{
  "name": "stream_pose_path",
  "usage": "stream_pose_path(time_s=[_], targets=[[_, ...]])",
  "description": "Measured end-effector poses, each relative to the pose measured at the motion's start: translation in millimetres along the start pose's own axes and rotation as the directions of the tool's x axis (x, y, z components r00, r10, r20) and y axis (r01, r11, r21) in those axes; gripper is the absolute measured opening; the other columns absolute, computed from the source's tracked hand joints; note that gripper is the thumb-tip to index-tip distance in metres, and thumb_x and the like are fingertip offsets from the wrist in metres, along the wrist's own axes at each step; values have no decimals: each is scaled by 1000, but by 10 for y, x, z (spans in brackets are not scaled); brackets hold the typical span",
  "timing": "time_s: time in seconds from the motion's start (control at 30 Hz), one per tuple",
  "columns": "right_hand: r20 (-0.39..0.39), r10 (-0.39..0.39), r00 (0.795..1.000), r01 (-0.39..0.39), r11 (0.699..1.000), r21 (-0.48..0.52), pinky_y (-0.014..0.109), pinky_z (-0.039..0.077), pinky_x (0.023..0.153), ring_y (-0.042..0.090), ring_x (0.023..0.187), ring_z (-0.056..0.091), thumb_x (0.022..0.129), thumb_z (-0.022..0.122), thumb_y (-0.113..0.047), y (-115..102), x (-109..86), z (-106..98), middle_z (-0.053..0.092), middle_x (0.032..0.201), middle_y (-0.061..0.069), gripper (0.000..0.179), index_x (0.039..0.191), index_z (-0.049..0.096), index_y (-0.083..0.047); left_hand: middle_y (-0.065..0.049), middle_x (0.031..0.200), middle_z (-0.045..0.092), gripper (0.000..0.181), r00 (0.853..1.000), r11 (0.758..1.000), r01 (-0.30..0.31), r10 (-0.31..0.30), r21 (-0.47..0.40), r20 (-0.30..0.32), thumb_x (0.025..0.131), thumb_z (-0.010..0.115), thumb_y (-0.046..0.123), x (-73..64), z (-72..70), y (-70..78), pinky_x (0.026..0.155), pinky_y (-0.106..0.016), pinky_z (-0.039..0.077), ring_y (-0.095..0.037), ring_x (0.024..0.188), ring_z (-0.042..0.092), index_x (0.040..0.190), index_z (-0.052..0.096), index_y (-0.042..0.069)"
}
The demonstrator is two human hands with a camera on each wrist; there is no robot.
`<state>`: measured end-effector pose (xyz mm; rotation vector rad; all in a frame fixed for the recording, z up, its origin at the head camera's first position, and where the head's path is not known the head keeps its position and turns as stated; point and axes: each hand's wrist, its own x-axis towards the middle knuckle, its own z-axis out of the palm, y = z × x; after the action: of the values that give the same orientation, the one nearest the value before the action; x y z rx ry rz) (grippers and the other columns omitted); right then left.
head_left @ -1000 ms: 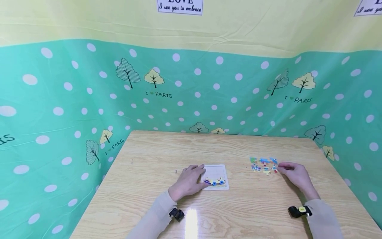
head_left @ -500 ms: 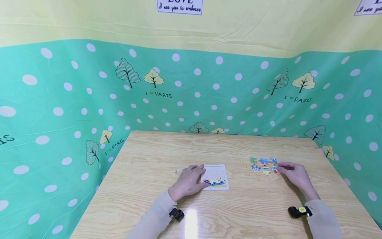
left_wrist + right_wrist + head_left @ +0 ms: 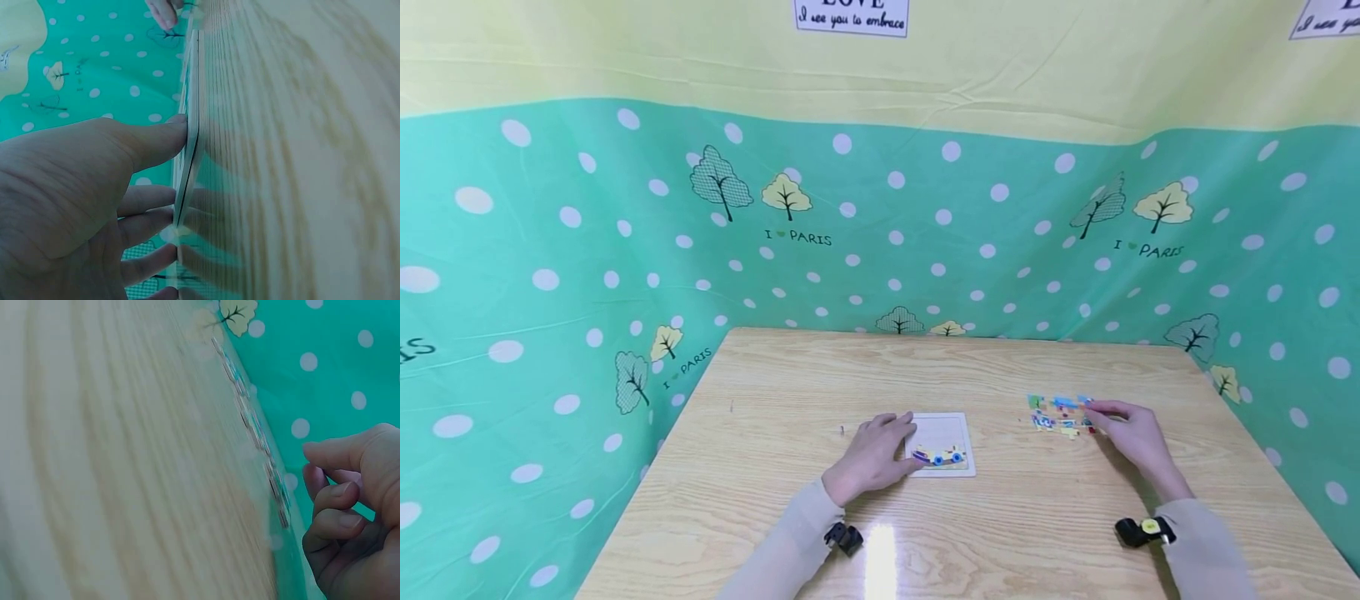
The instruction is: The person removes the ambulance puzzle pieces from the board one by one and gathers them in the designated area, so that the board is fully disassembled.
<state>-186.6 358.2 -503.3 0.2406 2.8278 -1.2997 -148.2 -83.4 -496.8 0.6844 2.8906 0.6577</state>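
In the head view a white puzzle tray (image 3: 936, 425) lies mid-table, with joined jigsaw pieces (image 3: 946, 456) showing blue wheels along its near side. My left hand (image 3: 872, 454) rests at the tray's left edge. Its thumb (image 3: 159, 140) presses on the board in the left wrist view, while the other fingers extend with tips down beside it. To the right, colourful loose jigsaw pieces (image 3: 1063, 404) lie in rows. Over their right end hovers my right hand (image 3: 1131, 429). In the right wrist view its thumb and forefinger stand slightly apart, the other fingers curl, and no piece shows between them.
The wooden table (image 3: 1000, 533) runs back to a green dotted cloth (image 3: 910, 208) hung around it. Small specks, one of them a dark bit (image 3: 842, 430), lie left of the tray. A black wrist camera (image 3: 844, 538) sits on each sleeve.
My right hand has shifted slightly left and away from me, from beside the loose pieces to over their right end. The left hand and the tray have stayed still.
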Motion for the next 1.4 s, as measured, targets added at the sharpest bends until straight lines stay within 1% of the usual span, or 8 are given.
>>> stream_pose_path(time_s=[0.13, 0.27, 0.4, 0.6, 0.83, 1.03, 1.23, 1.4], targets=[[7, -15, 1000, 15, 1000, -6, 15, 48, 80, 44, 133, 57, 106, 65, -42, -55, -6, 43, 61, 148, 30, 54, 139, 67, 1, -11, 166, 49, 67, 1000, 1000, 3, -3, -1, 3, 100, 72, 48, 2, 5, 0, 124, -60, 39, -38, 152, 46, 151, 59, 7], [20, -27, 999, 27, 1000, 1, 40, 55, 100, 46, 136, 55, 105, 67, -43, -114, -14, 100, 60, 148, 30, 55, 137, 67, 2, -11, 166, 48, 66, 1000, 1000, 1, -1, -1, 5, 100, 72, 47, 1, 9, -6, 123, -60, 39, -38, 152, 46, 151, 59, 7], [51, -46, 998, 44, 998, 36, 65, 41, 118, 51, 145, 46, 105, 69, -40, -193, -25, 167, 53, 154, 33, 55, 137, 67, 4, -10, 166, 48, 67, 1000, 1000, 2, -3, 4, 5, 100, 72, 48, 3, 11, -10, 124, -60, 39, -37, 152, 46, 151, 59, 7], [61, -82, 995, 82, 997, -2, 34, 57, 93, 43, 135, 58, 106, 67, -36, -291, -14, 267, 63, 146, 28, 46, 134, 71, 0, -10, 167, 48, 68, 1000, 1000, 4, -4, 7, 7, 100, 71, 50, 3, 18, -10, 124, -59, 39, -36, 152, 46, 152, 59, 8], [72, -160, 984, 161, 987, -3, 48, 53, 106, 42, 130, 62, 104, 71, -31, -387, -13, 408, 71, 136, 24, 36, 126, 76, -3, -9, 167, 47, 69, 1000, 1000, 7, -7, 5, 9, 100, 71, 51, 11, 13, -16, 125, -60, 38, -36, 153, 45, 152, 58, 8], [89, -207, 974, 205, 978, 25, 22, 52, 92, 37, 124, 67, 102, 74, -26, -491, -30, 546, 76, 128, 20, 30, 121, 78, -3, -9, 167, 47, 68, 1000, 1000, 9, -9, 5, 9, 100, 71, 50, 10, 9, -18, 125, -59, 38, -36, 153, 45, 152, 58, 8], [130, -191, 973, 189, 982, 26, 47, 50, 110, 38, 129, 65, 101, 75, -28, -574, -40, 726, 76, 128, 17, 29, 120, 79, -6, -9, 167, 47, 67, 1000, 1000, 7, -7, 3, 11, 100, 71, 49, 6, 10, -16, 125, -60, 38, -36, 153, 45, 152, 59, 8], [157, -219, 963, 217, 976, 27, 56, 50, 110, 37, 123, 67, 100, 76, -25, -645, -52, 876, 77, 124, 16, 27, 119, 79, -7, -10, 167, 47, 67, 1000, 1000, 6, -6, 2, 11, 100, 71, 49, 7, 15, -11, 125, -60, 38, -36, 153, 45, 152, 58, 8]])
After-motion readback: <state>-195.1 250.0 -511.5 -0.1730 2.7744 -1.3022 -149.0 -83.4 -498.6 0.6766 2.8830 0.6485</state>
